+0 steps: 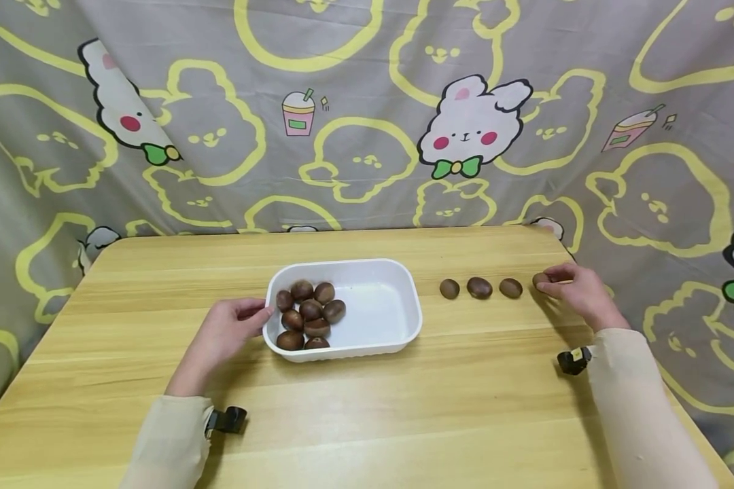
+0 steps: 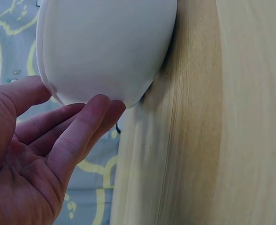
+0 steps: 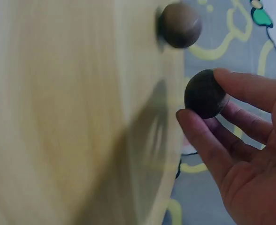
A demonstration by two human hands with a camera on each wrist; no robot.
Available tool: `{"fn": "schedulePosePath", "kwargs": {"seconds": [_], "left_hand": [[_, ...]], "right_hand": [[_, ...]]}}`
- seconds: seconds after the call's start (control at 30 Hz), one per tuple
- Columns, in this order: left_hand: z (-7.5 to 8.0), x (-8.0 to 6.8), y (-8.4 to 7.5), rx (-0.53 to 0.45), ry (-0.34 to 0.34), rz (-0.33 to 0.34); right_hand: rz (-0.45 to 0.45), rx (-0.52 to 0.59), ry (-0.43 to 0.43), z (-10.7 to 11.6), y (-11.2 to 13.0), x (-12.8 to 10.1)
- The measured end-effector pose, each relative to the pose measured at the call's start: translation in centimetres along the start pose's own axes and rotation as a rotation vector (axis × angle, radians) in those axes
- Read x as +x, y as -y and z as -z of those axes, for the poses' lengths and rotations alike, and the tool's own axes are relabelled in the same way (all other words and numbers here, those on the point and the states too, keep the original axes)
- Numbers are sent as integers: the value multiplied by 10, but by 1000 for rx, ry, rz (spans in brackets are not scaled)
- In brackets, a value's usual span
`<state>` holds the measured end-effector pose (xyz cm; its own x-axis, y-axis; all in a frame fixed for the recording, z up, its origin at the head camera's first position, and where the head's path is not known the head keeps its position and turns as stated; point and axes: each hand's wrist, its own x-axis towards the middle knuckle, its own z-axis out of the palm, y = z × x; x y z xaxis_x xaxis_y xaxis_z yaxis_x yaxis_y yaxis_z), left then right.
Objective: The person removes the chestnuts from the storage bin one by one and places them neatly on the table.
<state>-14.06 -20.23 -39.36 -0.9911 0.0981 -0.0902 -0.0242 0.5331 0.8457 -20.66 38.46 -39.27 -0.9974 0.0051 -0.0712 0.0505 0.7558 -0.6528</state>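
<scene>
Three chestnuts (image 1: 479, 288) lined up on the worktop (image 1: 367, 407); right hand (image 1: 578, 293) pinches a fourth chestnut (image 1: 540, 279), left hand (image 1: 223, 333) relaxed, fingers touching the tray (image 1: 397, 326).

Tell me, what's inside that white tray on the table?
The white tray holds about eight brown chestnuts, bunched at its left end; the right half is bare. Whether more lie beneath the pile can't be seen.

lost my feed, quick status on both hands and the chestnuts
Right hand pinches a chestnut at the row's end. Left hand touches the white tray, fingers straight. Nothing in the way.
</scene>
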Motion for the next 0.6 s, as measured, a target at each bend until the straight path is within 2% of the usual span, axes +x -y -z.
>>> {"fn": "schedulePosePath", "kwargs": {"seconds": [0.13,0.6], "left_hand": [[0,0,0,-25,4,6],[0,1,1,-59,1,37]], "right_hand": [[-8,-18,4,-1,-9,1],[0,-55,33,-6,-14,5]]}}
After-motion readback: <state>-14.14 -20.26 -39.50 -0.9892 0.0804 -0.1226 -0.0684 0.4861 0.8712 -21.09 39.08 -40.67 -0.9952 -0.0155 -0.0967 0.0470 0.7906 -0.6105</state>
